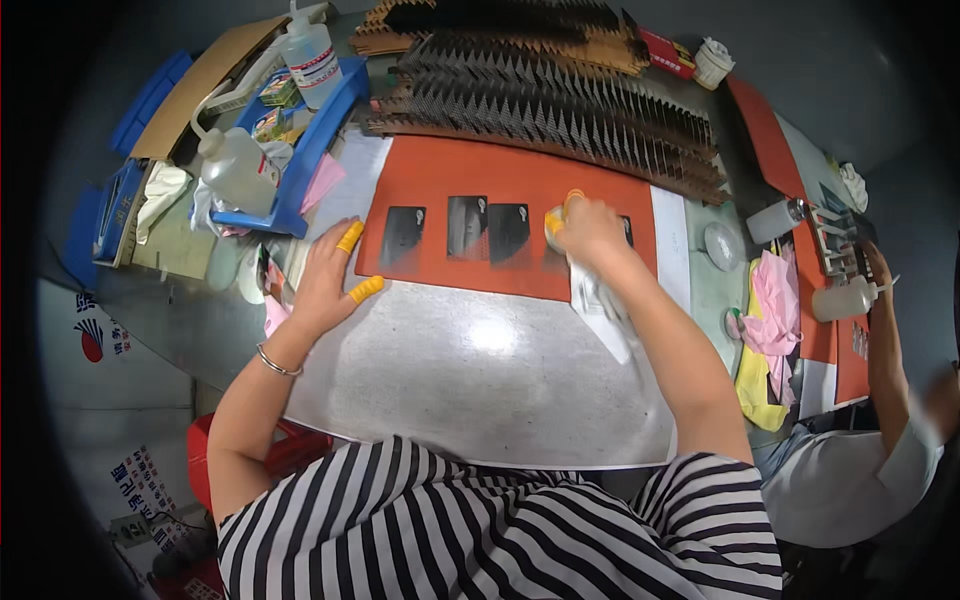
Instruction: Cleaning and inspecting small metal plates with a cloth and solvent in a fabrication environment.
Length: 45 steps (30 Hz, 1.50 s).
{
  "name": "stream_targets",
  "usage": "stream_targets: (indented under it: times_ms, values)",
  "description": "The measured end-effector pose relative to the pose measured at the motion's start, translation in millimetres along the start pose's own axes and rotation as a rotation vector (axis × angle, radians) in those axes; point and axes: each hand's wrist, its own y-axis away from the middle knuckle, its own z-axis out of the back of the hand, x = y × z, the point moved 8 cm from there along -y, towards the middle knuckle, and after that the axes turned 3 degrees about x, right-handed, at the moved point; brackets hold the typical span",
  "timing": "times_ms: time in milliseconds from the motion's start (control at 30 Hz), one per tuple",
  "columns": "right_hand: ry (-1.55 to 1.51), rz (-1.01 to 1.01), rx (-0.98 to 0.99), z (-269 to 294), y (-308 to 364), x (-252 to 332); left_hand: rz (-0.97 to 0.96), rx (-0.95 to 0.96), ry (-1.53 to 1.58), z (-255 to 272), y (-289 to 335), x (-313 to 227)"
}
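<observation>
Yellow finger cots cover some fingertips on both of my hands. My left hand rests at the left edge of an orange mat, thumb and fingers spread, holding nothing. My right hand is closed on a white cloth, pressed down on the mat's right part; the cloth's tail hangs past the mat's near edge. Left of it lie three dark rectangular plates: a left one, a middle one and another. A further dark plate is mostly hidden by my right hand.
Beyond the mat stand long racks of dark upright plates. At left, a blue tray holds a squeeze bottle and a larger bottle. A small clear dish and pink cloth lie right, near a co-worker's arm.
</observation>
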Motion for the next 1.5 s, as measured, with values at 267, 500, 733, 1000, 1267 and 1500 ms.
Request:
stream_targets:
  times_ms: [267, 500, 733, 1000, 1267, 1500]
  values:
    - [-0.002, 0.165, 0.213, 15.2, 22.1, 64.7, 0.009, -0.021, -0.035, 9.9, 5.2, -4.4]
    - [0.088, 0.184, 0.272, -26.9, 25.7, 81.2, 0.017, -0.048, -0.001, 13.6, 7.2, 0.0]
    - [0.017, 0.236, 0.126, 5.8, -21.7, 125.1, 0.019, -0.040, 0.016, 13.3, 4.8, -0.9]
    - [0.073, 0.294, 0.397, -34.4, 41.3, 153.5, 0.022, -0.041, 0.033, 10.8, 11.0, 2.6]
    - [-0.033, 0.263, 0.163, -36.7, -17.7, 196.8, -0.032, -0.005, 0.147, 5.9, 0.6, 3.7]
    - [-0.199, 0.581, 0.596, -41.9, 113.5, 169.9, -0.076, 0.118, 0.232, 2.5, 7.2, 11.9]
